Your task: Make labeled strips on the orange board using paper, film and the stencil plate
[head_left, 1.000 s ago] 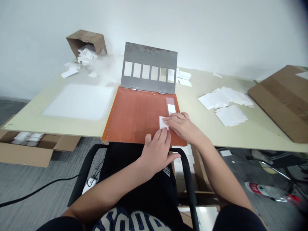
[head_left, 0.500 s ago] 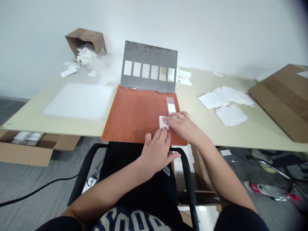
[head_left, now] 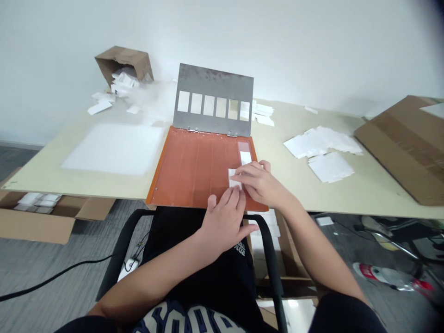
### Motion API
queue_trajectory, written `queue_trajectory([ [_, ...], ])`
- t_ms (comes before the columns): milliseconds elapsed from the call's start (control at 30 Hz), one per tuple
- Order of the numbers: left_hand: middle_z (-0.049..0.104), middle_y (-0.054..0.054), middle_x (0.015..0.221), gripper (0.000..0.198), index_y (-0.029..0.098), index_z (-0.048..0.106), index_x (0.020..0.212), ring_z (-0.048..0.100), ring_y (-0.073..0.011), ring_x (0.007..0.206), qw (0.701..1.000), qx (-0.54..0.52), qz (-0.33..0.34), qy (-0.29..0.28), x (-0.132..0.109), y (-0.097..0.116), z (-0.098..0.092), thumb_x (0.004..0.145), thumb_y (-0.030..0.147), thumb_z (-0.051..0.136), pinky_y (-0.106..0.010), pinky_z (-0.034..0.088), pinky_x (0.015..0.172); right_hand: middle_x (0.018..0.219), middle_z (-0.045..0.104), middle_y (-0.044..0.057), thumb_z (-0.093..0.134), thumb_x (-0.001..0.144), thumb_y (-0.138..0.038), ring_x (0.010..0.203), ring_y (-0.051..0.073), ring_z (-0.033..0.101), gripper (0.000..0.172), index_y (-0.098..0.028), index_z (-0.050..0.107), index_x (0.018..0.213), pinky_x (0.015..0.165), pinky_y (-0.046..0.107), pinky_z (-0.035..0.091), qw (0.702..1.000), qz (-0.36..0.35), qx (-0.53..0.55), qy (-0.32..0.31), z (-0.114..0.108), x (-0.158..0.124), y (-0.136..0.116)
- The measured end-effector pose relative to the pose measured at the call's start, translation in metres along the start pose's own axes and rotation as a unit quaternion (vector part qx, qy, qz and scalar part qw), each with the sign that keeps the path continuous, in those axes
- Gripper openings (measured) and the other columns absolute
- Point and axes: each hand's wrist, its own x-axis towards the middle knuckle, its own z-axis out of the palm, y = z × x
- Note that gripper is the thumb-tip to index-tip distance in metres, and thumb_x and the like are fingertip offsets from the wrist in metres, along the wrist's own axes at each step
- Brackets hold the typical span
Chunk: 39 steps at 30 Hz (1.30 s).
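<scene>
A small white card (head_left: pixel 234 175) lies on the orange board (head_left: pixel 187 171) near its right side. My right hand (head_left: pixel 260 182) covers the card's right part, its index finger reaching across the top and its other fingers bent over it. At the card's near edge, the fingertips of my left hand (head_left: pixel 224 215) touch down, fingers stretched and thumb out to the side. Another white piece (head_left: pixel 246 157) sits just beyond my right hand, in a strip along the board's right edge. Hinged at the board's back, a grey metal plate (head_left: pixel 215 85) with a row of several rectangular windows stands raised.
White card stacks (head_left: pixel 322 141) lie on the table (head_left: pixel 277 152) to the right, beside a large cardboard box (head_left: pixel 402 148). A tipped box (head_left: pixel 138 62) spills white pieces at the back left. A translucent white sheet (head_left: pixel 114 148) lies left. Chair arms (head_left: pixel 270 259) flank my lap.
My right index finger has straightened further across the card, showing more of the card's top. Both hands stay at nearly the same place; the view has shifted slightly.
</scene>
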Motion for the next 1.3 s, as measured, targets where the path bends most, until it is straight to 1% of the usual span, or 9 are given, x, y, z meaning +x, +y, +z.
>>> queue_trajectory([
  [167,0.048,-0.017,0.149,0.077,0.007,0.042,0.145,0.040,-0.0292,0.137,1.000,0.004,-0.001,0.001,-0.001,0.000,0.002,0.095,0.065,0.032,-0.047,0.040,0.096,0.104,0.065,0.003,0.038,0.090,-0.002,0.096,0.020,0.052,0.050,-0.032,0.075,0.103,0.081,0.040,0.024,1.000,-0.013,0.003,-0.010,0.004,-0.002,0.003],
  [300,0.045,-0.018,0.151,0.077,0.008,0.043,0.144,0.040,-0.0306,0.137,1.000,0.010,-0.001,0.002,0.000,0.001,0.003,0.095,0.066,0.032,-0.047,0.040,0.095,0.104,0.064,0.004,0.035,0.091,0.000,0.094,0.020,0.050,0.054,-0.032,0.074,0.109,0.080,0.040,0.023,1.000,0.021,0.000,0.006,0.005,-0.002,0.005],
  [633,0.044,-0.019,0.151,0.077,0.010,0.042,0.147,0.039,-0.0338,0.138,1.000,0.020,0.000,-0.006,-0.001,0.000,0.001,0.094,0.066,0.033,-0.047,0.042,0.095,0.103,0.064,0.002,0.034,0.090,0.001,0.097,0.020,0.052,0.060,-0.038,0.075,0.108,0.082,0.040,0.024,0.998,0.052,0.028,0.000,0.006,-0.016,0.013],
  [833,0.042,-0.019,0.153,0.079,0.008,0.041,0.147,0.039,-0.0329,0.137,1.000,0.020,0.002,-0.014,0.000,0.001,-0.001,0.094,0.066,0.033,-0.049,0.043,0.095,0.104,0.065,0.001,0.036,0.087,0.000,0.099,0.022,0.052,0.053,-0.034,0.077,0.088,0.083,0.041,0.025,0.997,0.072,0.025,0.032,0.001,-0.024,0.019],
  [1033,0.040,-0.019,0.154,0.079,0.007,0.039,0.148,0.039,-0.0328,0.138,1.000,0.024,0.001,-0.013,0.001,0.000,0.000,0.095,0.065,0.032,-0.049,0.044,0.094,0.106,0.065,0.003,0.034,0.084,0.002,0.096,0.021,0.052,0.058,-0.034,0.074,0.107,0.082,0.040,0.025,0.995,0.091,0.015,0.041,-0.003,-0.014,0.014],
  [1100,0.040,-0.019,0.154,0.079,0.008,0.039,0.148,0.038,-0.0331,0.139,1.000,0.027,0.002,-0.011,0.001,0.000,0.000,0.095,0.066,0.031,-0.049,0.044,0.093,0.107,0.065,0.004,0.035,0.088,-0.003,0.096,0.022,0.052,0.054,-0.033,0.071,0.113,0.082,0.041,0.024,0.994,0.101,0.003,0.038,0.000,-0.007,0.012],
  [1167,0.040,-0.019,0.155,0.079,0.008,0.039,0.148,0.038,-0.0330,0.139,0.999,0.032,0.003,-0.009,0.000,0.000,0.000,0.095,0.066,0.031,-0.050,0.044,0.094,0.107,0.065,0.006,0.039,0.094,-0.014,0.097,0.023,0.052,0.041,-0.031,0.070,0.115,0.082,0.042,0.023,0.992,0.118,-0.018,0.040,0.004,-0.001,0.011],
  [1233,0.038,-0.018,0.156,0.079,0.008,0.037,0.149,0.038,-0.0325,0.139,0.999,0.039,0.001,-0.008,-0.001,0.000,0.001,0.095,0.066,0.029,-0.052,0.043,0.096,0.106,0.066,0.008,0.044,0.097,-0.028,0.097,0.025,0.052,0.031,-0.027,0.071,0.111,0.083,0.043,0.023,0.989,0.135,-0.038,0.039,0.007,0.004,0.009],
  [1300,0.037,-0.018,0.156,0.078,0.009,0.037,0.149,0.037,-0.0322,0.140,0.999,0.047,-0.001,-0.007,-0.002,0.001,0.001,0.096,0.065,0.027,-0.053,0.042,0.097,0.104,0.066,0.008,0.046,0.096,-0.034,0.098,0.025,0.052,0.028,-0.024,0.072,0.102,0.084,0.044,0.022,0.987,0.148,-0.047,0.034,0.009,0.008,0.008],
])
